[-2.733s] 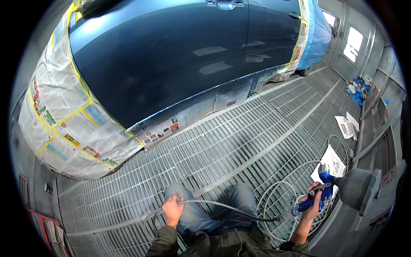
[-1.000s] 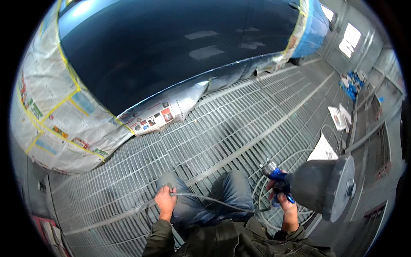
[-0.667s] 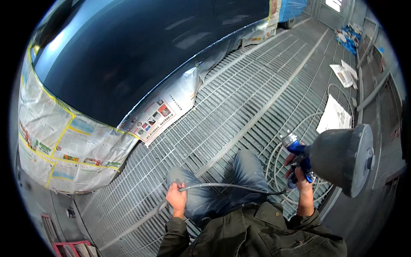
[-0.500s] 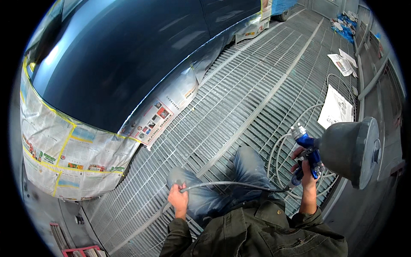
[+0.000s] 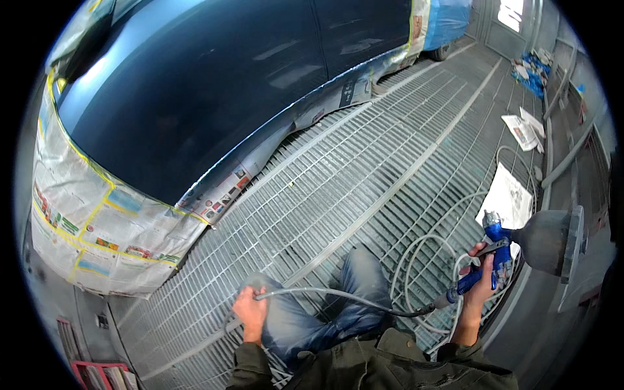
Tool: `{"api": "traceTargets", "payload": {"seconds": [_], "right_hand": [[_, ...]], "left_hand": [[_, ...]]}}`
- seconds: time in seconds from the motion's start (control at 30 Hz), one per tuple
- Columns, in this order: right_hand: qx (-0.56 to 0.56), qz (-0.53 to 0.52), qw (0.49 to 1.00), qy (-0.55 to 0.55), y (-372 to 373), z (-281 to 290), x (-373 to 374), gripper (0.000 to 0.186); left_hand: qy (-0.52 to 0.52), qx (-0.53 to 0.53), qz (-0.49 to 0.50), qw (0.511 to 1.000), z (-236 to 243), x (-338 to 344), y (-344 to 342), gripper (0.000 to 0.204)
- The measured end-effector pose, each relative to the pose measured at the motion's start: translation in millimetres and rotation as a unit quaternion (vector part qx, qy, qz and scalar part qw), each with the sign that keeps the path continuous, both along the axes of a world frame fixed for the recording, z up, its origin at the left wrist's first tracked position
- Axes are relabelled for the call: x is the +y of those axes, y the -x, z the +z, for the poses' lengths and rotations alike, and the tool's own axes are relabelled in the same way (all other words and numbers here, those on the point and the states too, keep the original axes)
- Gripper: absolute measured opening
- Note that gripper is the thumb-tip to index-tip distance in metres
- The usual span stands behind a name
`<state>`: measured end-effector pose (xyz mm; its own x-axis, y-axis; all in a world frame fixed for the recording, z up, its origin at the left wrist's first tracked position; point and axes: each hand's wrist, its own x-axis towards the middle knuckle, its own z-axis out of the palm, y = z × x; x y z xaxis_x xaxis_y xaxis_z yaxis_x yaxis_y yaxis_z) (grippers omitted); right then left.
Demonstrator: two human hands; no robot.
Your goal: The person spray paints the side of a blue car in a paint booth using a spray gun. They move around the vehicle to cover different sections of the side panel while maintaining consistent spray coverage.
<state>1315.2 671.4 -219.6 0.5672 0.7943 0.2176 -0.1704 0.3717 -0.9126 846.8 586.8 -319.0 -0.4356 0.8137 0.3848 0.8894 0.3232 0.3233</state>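
My right hand is wrapped round the handle of a blue paint spray gun, its nozzle end pointing away from me. A large grey paint cup is fixed to the gun's right side. From the bottom of the handle a grey air hose curves across my knees to the left. My left hand is closed round that hose beside my left knee. At the left stands a dark blue car body, its lower edges covered with masking newspaper held by yellow tape.
Slatted metal grating forms the floor. Loops of hose lie on it near the gun, beside newspaper sheets along the right wall. A pink-red rack stands at lower left. Blue crumpled sheeting lies at the far right.
The spray gun and my right hand have moved right and slightly down in view. My left hand has shifted left and down, still on the hose. The newspaper along the car's bottom edge has swung inward.
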Motion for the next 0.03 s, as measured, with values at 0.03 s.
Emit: {"api": "traceTargets", "payload": {"seconds": [0.03], "right_hand": [[-0.012,0.007,1.000,-0.003,-1.1,5.0,6.7,0.033]], "left_hand": [[0.001,0.003,0.010,1.000,8.2,6.5,-0.7,0.028]]}}
